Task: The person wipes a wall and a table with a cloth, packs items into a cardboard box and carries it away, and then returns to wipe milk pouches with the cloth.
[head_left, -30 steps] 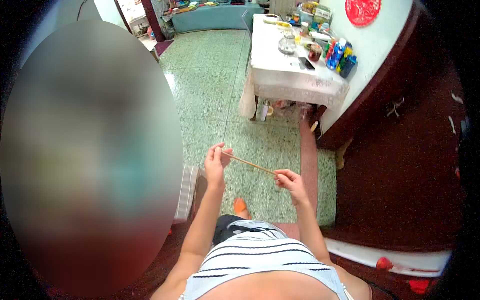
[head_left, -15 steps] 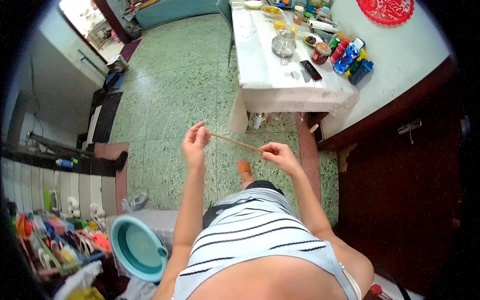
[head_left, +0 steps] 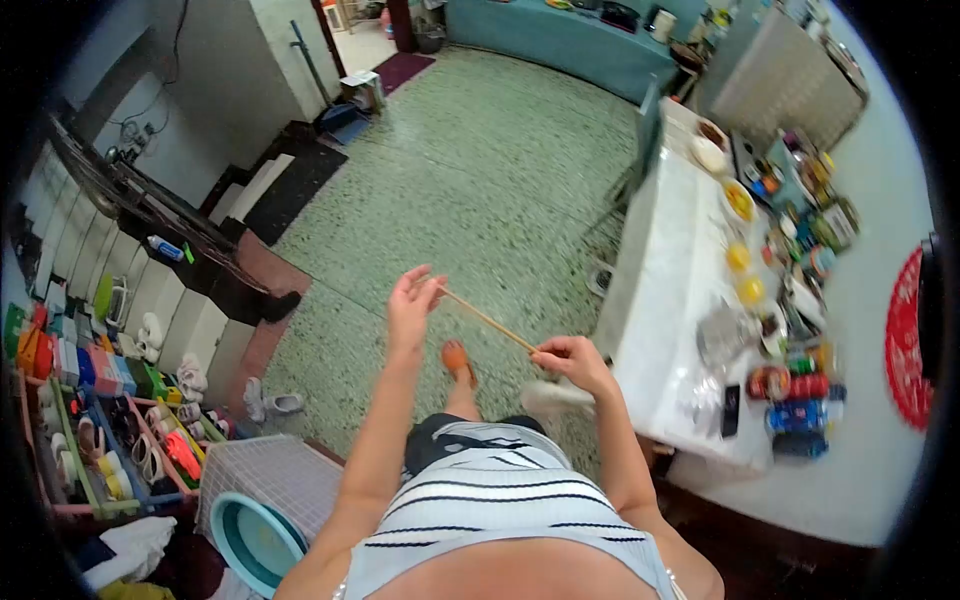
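Observation:
A thin light-brown stick, about as slender as a chopstick, is held slantwise in front of my body. Its upper end is between the thumb and fingers of my left hand, whose other fingers are bent loosely. My right hand pinches the lower end between thumb and fingertips. Both ends are partly hidden by fingers, so I cannot tell the stick's exact kind. Below it, my foot in an orange shoe is on the green speckled floor.
To the right stands a table with a white cover, bearing a clear jug, a phone, bottles and dishes. On the left are a shoe rack, a blue basin and steps. A doorway lies ahead.
My view has turned left and my body has moved forward, so the table now stands along my right side. Both hands still hold the stick, which slants more steeply.

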The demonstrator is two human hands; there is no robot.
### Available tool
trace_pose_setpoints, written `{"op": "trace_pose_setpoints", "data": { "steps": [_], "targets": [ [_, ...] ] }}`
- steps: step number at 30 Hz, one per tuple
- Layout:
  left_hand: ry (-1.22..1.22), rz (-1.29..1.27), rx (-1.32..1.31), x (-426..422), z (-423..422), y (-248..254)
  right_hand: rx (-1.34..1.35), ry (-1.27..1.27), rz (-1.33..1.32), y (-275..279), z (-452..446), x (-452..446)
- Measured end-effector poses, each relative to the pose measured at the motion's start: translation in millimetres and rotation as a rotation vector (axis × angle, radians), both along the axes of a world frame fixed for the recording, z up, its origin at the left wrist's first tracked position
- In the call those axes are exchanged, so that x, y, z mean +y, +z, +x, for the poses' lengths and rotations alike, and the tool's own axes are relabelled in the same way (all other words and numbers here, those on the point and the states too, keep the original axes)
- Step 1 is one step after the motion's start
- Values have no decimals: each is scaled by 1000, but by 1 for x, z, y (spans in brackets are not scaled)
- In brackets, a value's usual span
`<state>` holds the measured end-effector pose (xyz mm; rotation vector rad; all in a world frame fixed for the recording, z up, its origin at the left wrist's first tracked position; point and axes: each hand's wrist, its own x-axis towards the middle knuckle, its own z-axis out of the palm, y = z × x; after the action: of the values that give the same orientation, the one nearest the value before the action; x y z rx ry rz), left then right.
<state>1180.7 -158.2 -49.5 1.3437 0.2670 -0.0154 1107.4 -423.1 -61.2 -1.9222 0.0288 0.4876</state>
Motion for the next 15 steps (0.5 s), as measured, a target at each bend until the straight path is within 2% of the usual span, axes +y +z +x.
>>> {"op": "trace_pose_setpoints", "data": {
  "steps": [1, 3, 5, 10, 13, 15],
  "targets": [
    [5, 2, -2, 2, 20, 4, 37, -19, 62, -3, 17, 7],
    [-30, 22, -10, 11, 72, 1, 43, 16, -2, -16, 65, 16],
    [-58, 18, -33, 14, 132, 3, 74, -36, 133, -22, 113, 24],
    [-155, -7, -66, 20, 256, 3, 60, -30, 150, 4, 223, 43],
    [-175, -9, -81, 20, 321, 6, 83, -71, 250, -18, 283, 40],
    [-190, 0, -78, 29, 360, -1, 117, -48, 204, -26, 328, 41]
  ]
}}
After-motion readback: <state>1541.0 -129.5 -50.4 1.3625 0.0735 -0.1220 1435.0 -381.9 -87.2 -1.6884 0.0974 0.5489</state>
